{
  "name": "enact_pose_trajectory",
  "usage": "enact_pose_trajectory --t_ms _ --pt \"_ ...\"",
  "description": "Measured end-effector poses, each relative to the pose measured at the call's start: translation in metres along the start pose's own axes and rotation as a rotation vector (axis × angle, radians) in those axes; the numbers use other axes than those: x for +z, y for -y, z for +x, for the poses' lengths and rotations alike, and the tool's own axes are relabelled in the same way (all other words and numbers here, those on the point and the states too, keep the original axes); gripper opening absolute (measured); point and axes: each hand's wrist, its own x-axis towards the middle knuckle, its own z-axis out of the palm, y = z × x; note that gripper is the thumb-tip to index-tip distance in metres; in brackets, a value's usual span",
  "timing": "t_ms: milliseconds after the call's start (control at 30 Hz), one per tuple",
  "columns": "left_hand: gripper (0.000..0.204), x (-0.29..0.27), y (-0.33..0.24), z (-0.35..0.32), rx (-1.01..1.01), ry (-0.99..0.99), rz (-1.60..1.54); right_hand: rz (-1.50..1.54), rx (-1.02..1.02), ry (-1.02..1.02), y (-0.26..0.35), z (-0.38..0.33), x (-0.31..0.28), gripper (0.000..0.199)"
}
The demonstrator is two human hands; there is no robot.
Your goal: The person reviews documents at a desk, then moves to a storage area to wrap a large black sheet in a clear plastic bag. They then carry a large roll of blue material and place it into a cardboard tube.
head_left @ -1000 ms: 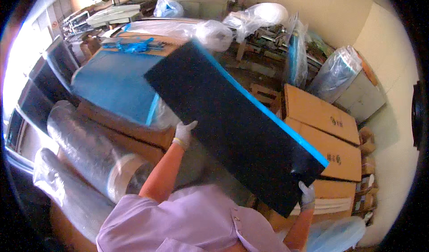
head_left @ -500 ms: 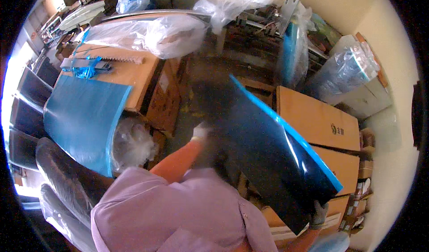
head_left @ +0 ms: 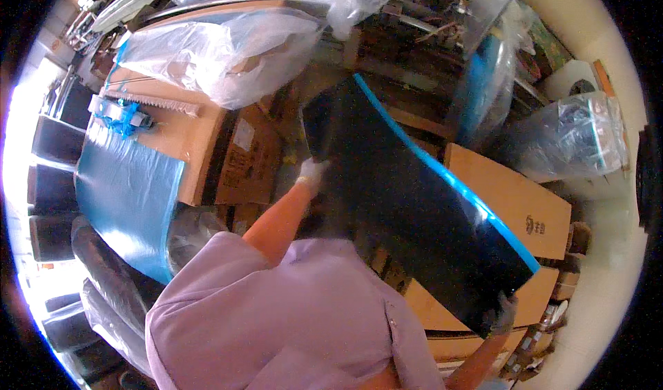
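The long black panel (head_left: pixel 414 203), with a bright blue film along its upper edge, is up in the air between both gloved hands, slanting from upper left down to lower right over the stacked cardboard boxes (head_left: pixel 511 203). The left hand (head_left: pixel 312 172) is clenched on the panel's near long edge towards its upper end; the right hand (head_left: pixel 503 315) has its grip closed round the bottom corner. Nothing rests underneath it; the person alone carries it.

The room is crowded, and that looks like the trouble. The top corner of the panel sits close to the plastic-wrapped bundles (head_left: pixel 228 51) and the cluttered metal parts behind, so a swing could snag the wrap or knock that corner. The panel also seems glossy, and the hands hold only an edge and a corner, so I'd guess it could slip or twist, with the low end dropping onto the boxes. To the left, the blue sheet (head_left: pixel 128 189) draped off the edge of the brown worktop (head_left: pixel 186 134) could catch an elbow.
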Motion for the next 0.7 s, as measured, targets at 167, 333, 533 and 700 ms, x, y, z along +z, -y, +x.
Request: enact_pose_trajectory --t_ms 167,333,533,700 --pt "0.076 -0.023 -0.059 0.036 0.167 -0.153 0.151 0.255 -0.008 -0.052 0.008 0.000 0.015 0.045" --pt "0.072 -0.038 -0.216 0.023 0.929 -1.159 1.030 0.139 0.026 -0.209 -0.046 0.017 0.009 0.048" --pt "0.090 -0.097 -0.343 0.043 0.794 -1.452 1.439 0.298 0.061 -0.018 -0.050 0.049 0.065 0.049" --pt "0.087 -0.095 -0.401 0.038 1.030 -1.359 1.220 0.431 0.071 0.141 -0.067 0.086 0.110 0.049"
